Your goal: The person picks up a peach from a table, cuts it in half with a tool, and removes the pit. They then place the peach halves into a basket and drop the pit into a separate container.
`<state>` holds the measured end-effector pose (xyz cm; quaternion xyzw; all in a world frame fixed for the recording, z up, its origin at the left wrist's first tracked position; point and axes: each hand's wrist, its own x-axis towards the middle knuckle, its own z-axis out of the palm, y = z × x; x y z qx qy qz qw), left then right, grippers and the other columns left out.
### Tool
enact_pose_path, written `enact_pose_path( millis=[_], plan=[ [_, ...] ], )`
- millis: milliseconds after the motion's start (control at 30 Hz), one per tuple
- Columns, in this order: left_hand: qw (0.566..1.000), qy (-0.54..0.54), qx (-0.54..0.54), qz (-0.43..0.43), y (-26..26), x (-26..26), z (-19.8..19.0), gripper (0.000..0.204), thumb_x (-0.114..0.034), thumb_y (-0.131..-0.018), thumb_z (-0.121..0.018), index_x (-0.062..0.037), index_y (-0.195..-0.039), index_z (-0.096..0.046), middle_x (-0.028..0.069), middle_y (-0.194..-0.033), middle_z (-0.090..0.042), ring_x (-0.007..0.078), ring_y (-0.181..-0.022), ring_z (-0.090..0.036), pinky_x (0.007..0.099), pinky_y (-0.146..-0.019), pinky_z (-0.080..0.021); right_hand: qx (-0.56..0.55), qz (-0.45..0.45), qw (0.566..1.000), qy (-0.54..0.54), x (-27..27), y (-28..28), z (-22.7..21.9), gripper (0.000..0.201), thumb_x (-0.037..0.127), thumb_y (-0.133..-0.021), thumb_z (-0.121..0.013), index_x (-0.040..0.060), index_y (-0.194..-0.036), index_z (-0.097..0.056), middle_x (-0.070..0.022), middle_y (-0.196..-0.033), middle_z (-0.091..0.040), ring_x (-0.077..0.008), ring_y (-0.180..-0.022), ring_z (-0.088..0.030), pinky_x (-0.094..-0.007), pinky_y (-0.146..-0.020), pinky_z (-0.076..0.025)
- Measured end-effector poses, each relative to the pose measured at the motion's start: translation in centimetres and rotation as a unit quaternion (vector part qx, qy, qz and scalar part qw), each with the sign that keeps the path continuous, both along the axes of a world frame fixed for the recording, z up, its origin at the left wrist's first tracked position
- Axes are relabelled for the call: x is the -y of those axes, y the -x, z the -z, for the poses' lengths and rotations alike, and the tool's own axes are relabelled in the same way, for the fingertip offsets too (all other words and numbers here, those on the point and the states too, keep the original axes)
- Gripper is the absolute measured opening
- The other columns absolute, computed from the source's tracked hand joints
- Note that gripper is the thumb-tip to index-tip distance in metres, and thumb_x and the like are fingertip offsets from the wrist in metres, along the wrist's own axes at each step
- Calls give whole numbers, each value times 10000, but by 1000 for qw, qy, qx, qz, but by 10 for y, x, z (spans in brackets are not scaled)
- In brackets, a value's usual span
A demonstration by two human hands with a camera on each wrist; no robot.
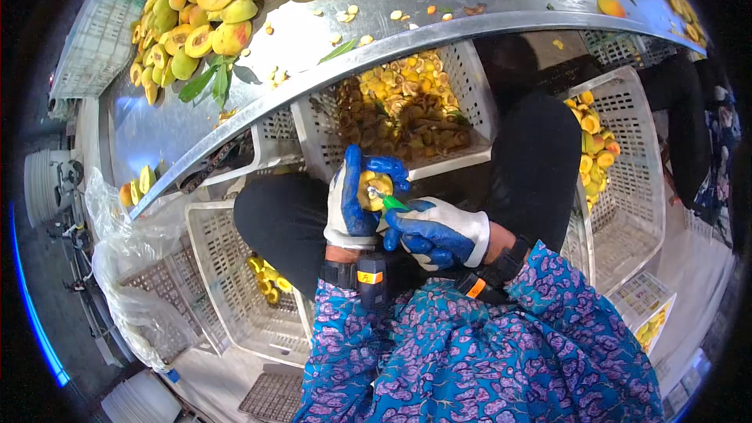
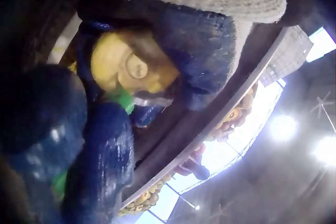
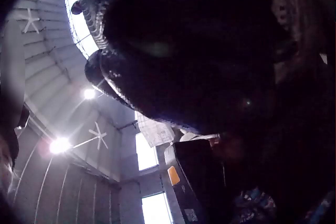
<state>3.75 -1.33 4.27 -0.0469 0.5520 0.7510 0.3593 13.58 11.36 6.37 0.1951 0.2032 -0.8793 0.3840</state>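
A yellow peach half (image 1: 374, 188), cut face up, lies in the gloved left hand (image 1: 350, 202), whose blue-coated fingers curl round it. The right hand (image 1: 440, 233), also gloved, grips a green-handled tool (image 1: 392, 204) with its tip at the middle of the fruit. In the left wrist view the peach half (image 2: 113, 64) shows a round pit area, and the green handle (image 2: 122, 99) meets its lower edge. The right wrist view is mostly dark; the tool and fruit cannot be made out there.
A metal table (image 1: 298, 39) with piled peaches (image 1: 196, 23) curves across the top. Below its edge stands a crate (image 1: 478, 102) of yellow and brown pieces. Crates holding peach halves stand at the right (image 1: 627, 211) and left (image 1: 211, 266), beside the knees.
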Motion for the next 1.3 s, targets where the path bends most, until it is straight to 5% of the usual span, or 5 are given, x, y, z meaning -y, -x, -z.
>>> enact_pose_path(
  millis=[200, 433, 700, 1133, 1300],
  plan=[
    [999, 2, 48, 6, 3, 6, 0, 497, -378, -948, -407, 22, -725, -600, 128, -620, -610, 210, -510, -584, 290, -521, -488, -263, 59, 914, -302, 27, -3, 40, 287, 363, -868, -564, 83, -808, -586, 4, -551, -483, -114, -415, -467, -273, -368, -377],
    [991, -60, 95, 69, 6, 4, 4, 536, -455, -944, -350, 2, -796, -586, 146, -685, -614, 227, -583, -599, 294, -566, -509, 60, -5, 996, 69, -4, -4, -6, 258, 287, -927, -488, 46, -993, -554, 18, -596, -462, -83, -442, -414, -229, -396, -332],
    [991, -27, 45, 124, 12, 6, -7, 424, -322, -950, -429, 8, -730, -580, 117, -658, -611, 194, -562, -585, 276, -551, -477, -48, -48, 986, -154, 7, -1, -9, 282, 374, -908, -508, 97, -880, -559, 46, -514, -375, -80, -383, -345, -226, -353, -275],
    [992, -101, 72, -23, 2, 0, 7, 383, -395, -942, -408, -38, -896, -537, 111, -685, -572, 241, -603, -581, 344, -562, -497, 69, 107, 930, 345, 14, -12, 9, 335, 324, -957, -382, 28, -980, -538, -9, -706, -517, -88, -471, -417, -241, -439, -343],
    [993, -105, 61, -5, 6, -2, 5, 355, -322, -933, -467, 17, -919, -569, 135, -719, -607, 224, -601, -594, 324, -546, -496, 93, 93, 978, 161, 12, -4, -10, 324, 332, -944, -427, 27, -947, -536, 26, -557, -415, -88, -398, -368, -231, -375, -287]
  ],
)
